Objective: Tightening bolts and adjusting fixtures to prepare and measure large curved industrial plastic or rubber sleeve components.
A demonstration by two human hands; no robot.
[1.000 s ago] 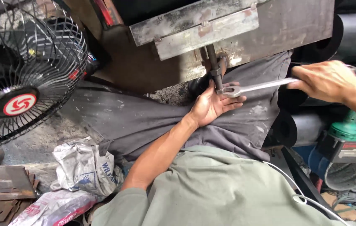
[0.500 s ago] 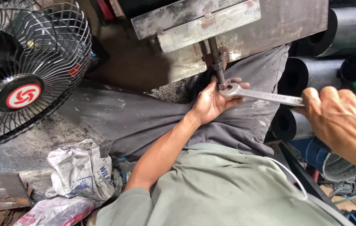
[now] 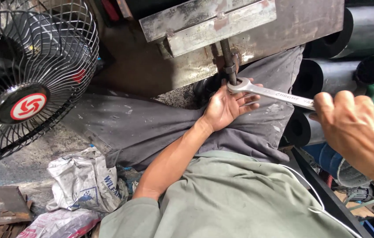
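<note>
Here the right hand (image 3: 361, 134) grips the handle of a long silver open-ended steel spanner (image 3: 269, 93), fingers curled shut around it; the spanner's head sits on a dark threaded steel rod (image 3: 228, 61) under a rusty grey metal plate (image 3: 257, 39) — the left hand (image 3: 227, 105) (fingers loosely spread) cups it from beneath; a black wire-caged fan (image 3: 24, 75) stands well apart.

Black wire-cage fan (image 3: 28, 79) at left, grimy concrete floor (image 3: 33, 158), crumpled sacks (image 3: 85, 180), dark pipes (image 3: 372, 31) at right
</note>
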